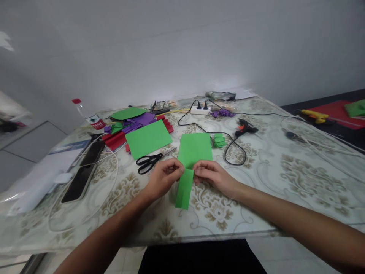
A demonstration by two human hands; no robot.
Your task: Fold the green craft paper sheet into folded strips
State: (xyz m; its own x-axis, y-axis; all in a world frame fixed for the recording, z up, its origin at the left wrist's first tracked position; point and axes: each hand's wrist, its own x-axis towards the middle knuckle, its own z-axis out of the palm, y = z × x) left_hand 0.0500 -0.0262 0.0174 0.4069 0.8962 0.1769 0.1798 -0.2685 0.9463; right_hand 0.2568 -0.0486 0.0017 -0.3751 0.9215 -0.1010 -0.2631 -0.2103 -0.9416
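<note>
A narrow folded green paper strip (184,189) hangs between my two hands just above the table. My left hand (163,178) pinches its upper left edge with closed fingers. My right hand (213,176) pinches the upper right edge the same way. Right behind the strip a larger green sheet (195,148) lies flat on the table. Black scissors (148,161) lie shut to the left of my left hand.
A second green sheet (147,138) rests on red and purple paper scraps (134,127). A black glue gun (245,128), its cable and a white power strip (200,110) are at the back. Two phones (82,173) and a water bottle (90,116) are at the left.
</note>
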